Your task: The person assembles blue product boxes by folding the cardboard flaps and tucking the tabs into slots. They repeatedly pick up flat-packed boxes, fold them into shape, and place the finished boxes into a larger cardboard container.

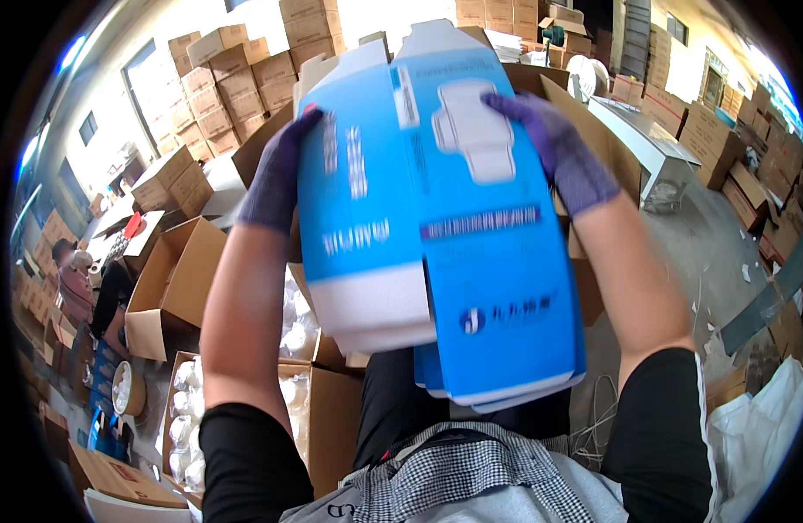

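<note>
While gripped by gloved left hand (275,174) and right hand (562,152), fingers curled over its edges, blue-and-white carton (436,227) runs near-to-far, flaps open.

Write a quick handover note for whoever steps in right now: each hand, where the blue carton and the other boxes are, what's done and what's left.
Left hand: purple glove, gripping the left edge of the blue and white carton.
Right hand: purple glove, fingers over the carton's upper right edge.
Carton: held up at chest height, partly opened out, end flaps loose.
Below left: open brown boxes holding white wrapped items.
Done: carton is in hand and unfolding.
Left: flaps are not yet closed; nothing visible inside it.
</note>
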`<action>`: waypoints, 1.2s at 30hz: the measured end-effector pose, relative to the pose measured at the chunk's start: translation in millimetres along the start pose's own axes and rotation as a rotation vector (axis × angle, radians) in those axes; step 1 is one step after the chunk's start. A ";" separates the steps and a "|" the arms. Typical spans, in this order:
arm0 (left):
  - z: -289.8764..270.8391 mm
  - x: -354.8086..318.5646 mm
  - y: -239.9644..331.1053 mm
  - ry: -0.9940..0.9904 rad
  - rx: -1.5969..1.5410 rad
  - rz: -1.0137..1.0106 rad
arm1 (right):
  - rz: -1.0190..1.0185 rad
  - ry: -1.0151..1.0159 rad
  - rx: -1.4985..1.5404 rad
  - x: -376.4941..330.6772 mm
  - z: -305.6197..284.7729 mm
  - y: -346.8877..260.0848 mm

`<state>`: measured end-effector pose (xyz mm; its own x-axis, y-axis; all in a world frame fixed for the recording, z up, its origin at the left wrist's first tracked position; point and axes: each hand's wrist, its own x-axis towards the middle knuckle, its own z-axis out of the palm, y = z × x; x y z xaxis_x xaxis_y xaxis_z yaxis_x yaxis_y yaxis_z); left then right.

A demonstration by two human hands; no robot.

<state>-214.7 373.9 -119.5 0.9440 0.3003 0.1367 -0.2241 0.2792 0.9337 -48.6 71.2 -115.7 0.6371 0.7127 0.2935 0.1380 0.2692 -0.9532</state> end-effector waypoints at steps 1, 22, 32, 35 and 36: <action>-14.5 41.2 15.1 0.018 0.058 -0.014 | 0.087 -0.074 0.070 39.0 -14.5 -9.3; -35.3 178.0 -38.2 0.147 0.653 -0.070 | 0.003 0.024 -0.222 131.3 -40.7 54.4; 7.2 121.3 -72.8 0.099 1.201 -0.318 | 0.584 0.154 -1.177 43.1 -90.1 67.8; 31.6 82.1 -99.7 0.260 1.784 -0.042 | 0.642 0.233 -0.893 25.0 -75.5 79.3; 34.1 77.1 -94.8 0.255 1.543 -0.168 | 0.643 0.252 -0.857 23.5 -75.5 76.4</action>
<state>-112.4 339.5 -186.2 0.8320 0.5471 0.0919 0.4793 -0.7923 0.3775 34.2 59.6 -187.2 0.9017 0.3801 -0.2060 0.1437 -0.7130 -0.6862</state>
